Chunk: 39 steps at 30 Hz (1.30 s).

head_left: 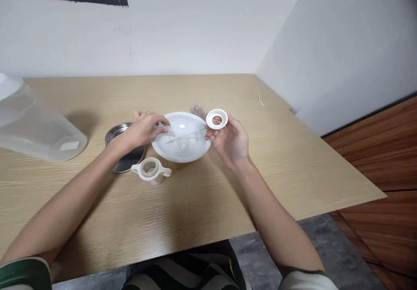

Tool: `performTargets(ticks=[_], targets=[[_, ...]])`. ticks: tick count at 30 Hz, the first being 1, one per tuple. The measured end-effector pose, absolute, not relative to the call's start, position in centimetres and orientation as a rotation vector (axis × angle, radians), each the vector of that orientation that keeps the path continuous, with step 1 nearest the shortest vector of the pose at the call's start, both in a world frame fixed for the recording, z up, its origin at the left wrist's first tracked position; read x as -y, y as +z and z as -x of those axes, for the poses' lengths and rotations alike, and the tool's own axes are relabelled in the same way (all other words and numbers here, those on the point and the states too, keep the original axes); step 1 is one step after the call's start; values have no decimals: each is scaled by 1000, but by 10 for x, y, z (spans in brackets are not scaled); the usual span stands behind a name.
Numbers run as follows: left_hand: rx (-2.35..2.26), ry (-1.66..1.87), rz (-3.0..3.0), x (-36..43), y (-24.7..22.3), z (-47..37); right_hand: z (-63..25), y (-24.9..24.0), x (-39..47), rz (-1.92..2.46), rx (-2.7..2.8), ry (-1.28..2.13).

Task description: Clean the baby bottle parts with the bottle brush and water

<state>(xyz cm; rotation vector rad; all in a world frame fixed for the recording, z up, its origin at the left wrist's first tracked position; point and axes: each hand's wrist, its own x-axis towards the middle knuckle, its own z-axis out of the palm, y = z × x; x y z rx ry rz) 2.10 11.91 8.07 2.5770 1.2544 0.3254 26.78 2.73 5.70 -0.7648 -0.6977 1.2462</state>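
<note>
A white bowl (163, 152) stands on the table between my hands, with a small translucent thing (184, 144) inside it. My right hand (233, 144) is closed around a white screw ring (216, 119), held up at the bowl's right rim. From that hand's fingers a thin rod (185, 136) slants out over the bowl. Over the left rim, my left hand (146, 128) has its fingers curled together, and something whitish shows blurred at the tips. A small two-handled cup (150, 171) sits in front of the bowl, its top uncovered.
A round metal tray (125, 165) lies under my left forearm. At far left leans a large frosted plastic container (42, 125). Behind the bowl is a greyish bristly thing (197, 109), and a thin pale strip (261, 100) lies farther right. Walls border the table's back and right.
</note>
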Motion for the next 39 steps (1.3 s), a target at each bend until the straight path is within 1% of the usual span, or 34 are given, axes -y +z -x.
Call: performTargets(ticks=[4, 9, 14, 20, 25, 30, 34, 39], targets=[[-1266, 346, -2567, -119, 80, -20, -277, 60, -29, 720, 642, 1150], [-1265, 372, -2595, -123, 68, -19, -288, 66, -30, 704, 555, 1041], [-1244, 321, -2659, -127, 56, -18, -287, 67, -30, 719, 513, 1055], [-1242, 262, -2663, -125, 58, -20, -286, 65, -31, 745, 522, 1078], [-1270, 442, -2636, -120, 73, -20, -286, 64, -32, 761, 567, 1077], [-1422, 666, -2573, -115, 91, -17, -283, 65, -31, 773, 537, 1090], [-1510, 744, -2552, -112, 98, -17, -283, 64, -31, 775, 529, 1096], [-1475, 768, -2565, -109, 101, -19, -284, 62, -32, 774, 570, 1096]])
